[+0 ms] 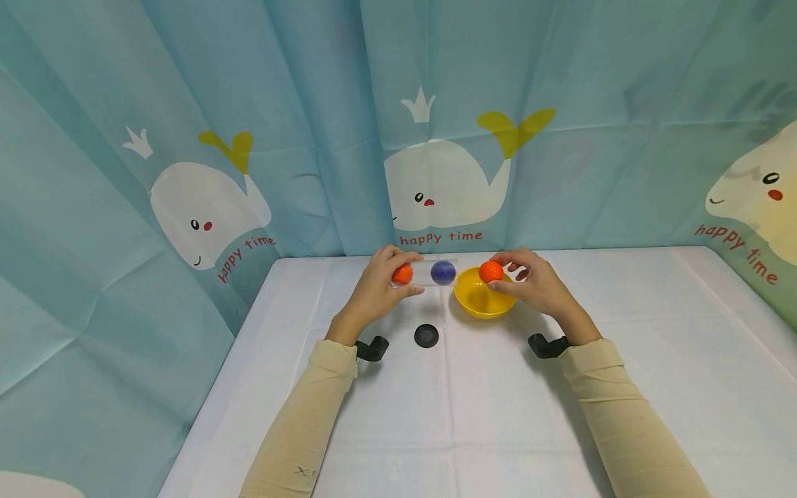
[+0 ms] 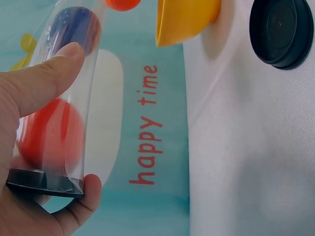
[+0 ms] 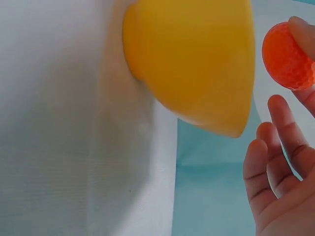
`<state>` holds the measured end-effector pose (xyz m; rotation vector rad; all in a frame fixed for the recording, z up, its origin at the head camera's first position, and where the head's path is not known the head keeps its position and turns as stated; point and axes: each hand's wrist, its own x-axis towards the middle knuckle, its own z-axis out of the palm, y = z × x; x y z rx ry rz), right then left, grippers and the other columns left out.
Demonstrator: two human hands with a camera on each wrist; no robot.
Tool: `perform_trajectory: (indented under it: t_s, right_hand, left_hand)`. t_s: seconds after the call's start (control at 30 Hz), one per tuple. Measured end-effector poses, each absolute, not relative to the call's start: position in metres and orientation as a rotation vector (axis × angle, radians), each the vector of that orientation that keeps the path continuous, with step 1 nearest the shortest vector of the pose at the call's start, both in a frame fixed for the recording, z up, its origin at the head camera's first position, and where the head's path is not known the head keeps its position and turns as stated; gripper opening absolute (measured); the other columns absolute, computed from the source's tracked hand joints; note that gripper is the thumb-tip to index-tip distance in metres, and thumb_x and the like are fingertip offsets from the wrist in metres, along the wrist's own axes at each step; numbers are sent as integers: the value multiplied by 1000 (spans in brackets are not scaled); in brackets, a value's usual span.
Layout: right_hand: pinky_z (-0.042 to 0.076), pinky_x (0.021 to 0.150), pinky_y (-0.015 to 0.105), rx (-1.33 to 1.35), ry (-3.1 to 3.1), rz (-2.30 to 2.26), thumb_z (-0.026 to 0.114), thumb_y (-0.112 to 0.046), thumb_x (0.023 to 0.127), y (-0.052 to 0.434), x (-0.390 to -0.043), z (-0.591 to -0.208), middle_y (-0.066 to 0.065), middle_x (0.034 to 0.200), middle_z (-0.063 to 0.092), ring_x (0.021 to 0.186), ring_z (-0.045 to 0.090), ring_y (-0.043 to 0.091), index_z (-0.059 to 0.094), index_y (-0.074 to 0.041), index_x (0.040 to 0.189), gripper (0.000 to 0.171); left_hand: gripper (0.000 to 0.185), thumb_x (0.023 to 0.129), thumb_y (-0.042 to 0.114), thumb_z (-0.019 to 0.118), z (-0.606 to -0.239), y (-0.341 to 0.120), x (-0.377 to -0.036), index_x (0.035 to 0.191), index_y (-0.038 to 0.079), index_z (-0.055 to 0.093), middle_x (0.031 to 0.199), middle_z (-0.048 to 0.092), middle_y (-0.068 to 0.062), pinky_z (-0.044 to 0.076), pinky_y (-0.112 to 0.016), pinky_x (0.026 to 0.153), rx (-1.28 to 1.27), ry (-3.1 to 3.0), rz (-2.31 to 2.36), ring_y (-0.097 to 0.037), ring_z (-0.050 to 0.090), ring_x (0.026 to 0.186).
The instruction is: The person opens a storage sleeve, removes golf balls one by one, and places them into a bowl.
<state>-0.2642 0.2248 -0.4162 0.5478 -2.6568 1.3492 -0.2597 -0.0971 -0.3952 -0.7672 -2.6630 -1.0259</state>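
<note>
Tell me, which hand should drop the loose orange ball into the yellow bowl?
Probably the right hand. It already pinches the loose orange ball just above the yellow bowl. The left hand is busy gripping the clear tube, which holds another orange ball and a blue one.

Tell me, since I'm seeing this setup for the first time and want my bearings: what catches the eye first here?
The left hand holds a clear tube sideways above the white table, with an orange ball and a blue ball inside. Just right of it, the right hand pinches a second orange ball over a yellow bowl. A black cap lies on the table in front of the tube.
</note>
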Motion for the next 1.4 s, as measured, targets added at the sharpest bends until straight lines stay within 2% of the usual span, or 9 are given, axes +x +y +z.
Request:
perform_trajectory:
  t_s: [0.17, 0.4, 0.7, 1.0, 1.4]
  right_hand:
    - [46, 93, 45, 549, -2672, 1309, 82, -21, 88, 226, -267, -421, 13, 109, 60, 110, 51, 31, 70, -8, 124, 40]
    - [46, 95, 46, 553, -2689, 1276, 83, -18, 87, 227, -269, -425, 15, 112, 58, 114, 49, 37, 69, -5, 125, 42]
    - [46, 95, 44, 518, -2749, 1270, 82, -21, 88, 228, -272, -433, 15, 118, 58, 114, 47, 32, 69, -6, 126, 44]
    - [46, 101, 51, 481, -2846, 1254, 81, -24, 89, 227, -271, -439, 20, 132, 56, 122, 48, 37, 66, -4, 131, 49]
    - [46, 103, 56, 486, -2865, 1256, 80, -27, 90, 227, -270, -441, 22, 133, 55, 123, 49, 39, 66, -3, 129, 48]
  left_hand:
    - [52, 85, 25, 85, -396, -97, -260, 133, 15, 66, 115, 58, -5, 47, -38, 88, -775, -2655, -1029, -24, 51, 107]
    - [53, 84, 24, 86, -395, -97, -260, 132, 16, 67, 115, 58, -5, 47, -37, 90, -767, -2662, -1026, -25, 51, 109]
    - [51, 84, 27, 85, -395, -97, -259, 132, 18, 67, 118, 60, -9, 48, -37, 92, -763, -2671, -1042, -24, 51, 111]
    - [50, 84, 22, 86, -396, -96, -260, 130, 18, 68, 115, 58, -6, 50, -39, 92, -750, -2657, -1063, -24, 51, 110]
    - [49, 83, 22, 87, -396, -95, -259, 129, 16, 69, 114, 59, -8, 49, -37, 88, -770, -2658, -1036, -25, 51, 106]
